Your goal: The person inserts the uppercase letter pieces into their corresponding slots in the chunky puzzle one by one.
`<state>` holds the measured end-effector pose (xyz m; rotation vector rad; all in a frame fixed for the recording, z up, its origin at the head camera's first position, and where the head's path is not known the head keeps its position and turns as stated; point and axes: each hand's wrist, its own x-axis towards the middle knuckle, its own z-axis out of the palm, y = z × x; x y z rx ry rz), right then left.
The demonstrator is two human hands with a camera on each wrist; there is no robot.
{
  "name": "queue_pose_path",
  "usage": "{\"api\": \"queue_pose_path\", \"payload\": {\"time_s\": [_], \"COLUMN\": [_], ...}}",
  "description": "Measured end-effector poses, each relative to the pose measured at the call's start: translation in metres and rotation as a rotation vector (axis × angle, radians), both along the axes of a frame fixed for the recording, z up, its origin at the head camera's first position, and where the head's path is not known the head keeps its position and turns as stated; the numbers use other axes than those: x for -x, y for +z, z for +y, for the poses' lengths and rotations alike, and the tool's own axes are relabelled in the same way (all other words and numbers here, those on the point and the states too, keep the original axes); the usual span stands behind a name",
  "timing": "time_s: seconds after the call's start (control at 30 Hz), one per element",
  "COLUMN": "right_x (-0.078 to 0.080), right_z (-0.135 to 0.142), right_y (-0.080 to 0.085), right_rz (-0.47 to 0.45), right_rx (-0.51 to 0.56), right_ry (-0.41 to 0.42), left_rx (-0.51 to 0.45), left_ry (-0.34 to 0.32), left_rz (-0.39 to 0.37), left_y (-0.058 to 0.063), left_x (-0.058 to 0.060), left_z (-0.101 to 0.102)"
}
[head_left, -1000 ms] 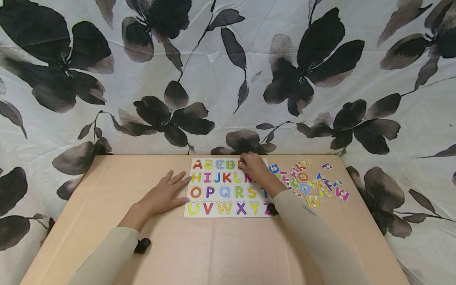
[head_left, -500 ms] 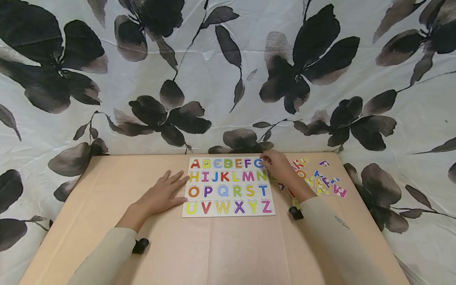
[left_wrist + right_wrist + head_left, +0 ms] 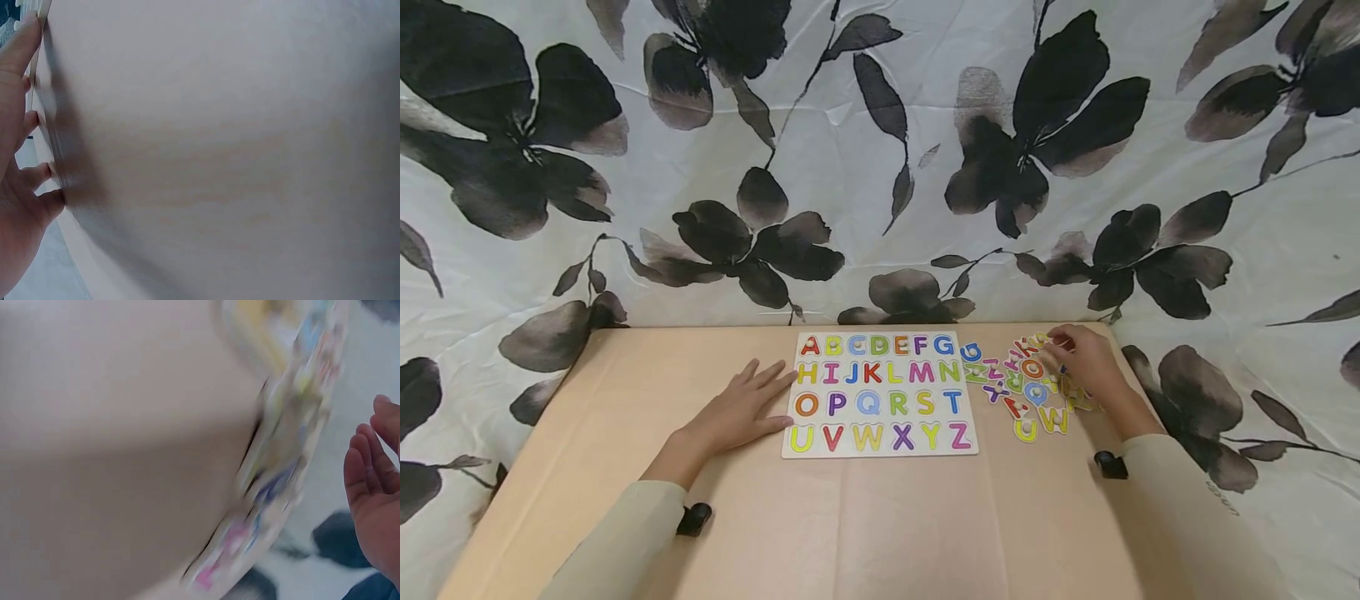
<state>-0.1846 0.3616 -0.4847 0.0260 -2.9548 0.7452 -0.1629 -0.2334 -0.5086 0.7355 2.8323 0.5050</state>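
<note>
A white alphabet board point(image 3: 868, 420) with coloured letters A to Z in rows lies at the far side of the table. My left hand point(image 3: 741, 412) lies flat with fingers spread, touching the board's left edge; the left wrist view shows those fingertips point(image 3: 56, 199) too. Right of the board is a loose pile of letter pieces, among them a yellow W point(image 3: 1055, 421) and an orange O point(image 3: 1032, 367). Over the pile's right part hovers my right hand point(image 3: 1092, 362), hiding some pieces. In the right wrist view its fingers are loosely bent, and no piece shows between them.
A tan table point(image 3: 902, 525) carries everything. Its far edge meets a hanging white cloth point(image 3: 865, 108) with dark flowers. Black wrist cameras sit under the left wrist point(image 3: 694, 519) and right wrist point(image 3: 1111, 465).
My right hand has moved rightward from the board's top row, past the letter G, to above the loose letter pieces. The left hand has stayed at the board's edge.
</note>
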Motion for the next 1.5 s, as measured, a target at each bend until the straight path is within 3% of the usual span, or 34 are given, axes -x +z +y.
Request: {"api": "queue_pose_path", "payload": {"time_s": [0.23, 0.53, 0.67, 1.1, 1.5], "right_x": [-0.005, 0.000, 0.002, 0.006, 0.015], "right_z": [0.039, 0.051, 0.056, 0.053, 0.008], "right_y": [-0.008, -0.015, -0.021, -0.023, -0.008], "right_rz": [-0.072, -0.234, -0.266, -0.161, -0.040], "right_rx": [-0.069, -0.010, -0.023, -0.049, -0.002], "right_ry": [-0.167, -0.302, -0.333, -0.320, -0.161], "left_rx": [-0.001, -0.001, -0.001, 0.012, 0.012], "left_ry": [-0.003, -0.013, -0.021, -0.015, 0.014], "left_rz": [-0.005, 0.009, -0.001, 0.008, -0.007], "left_y": [-0.002, -0.001, -0.002, -0.001, -0.001], "left_x": [0.000, 0.002, 0.002, 0.002, 0.004], "left_z": [0.001, 0.004, 0.007, 0.009, 0.005]}}
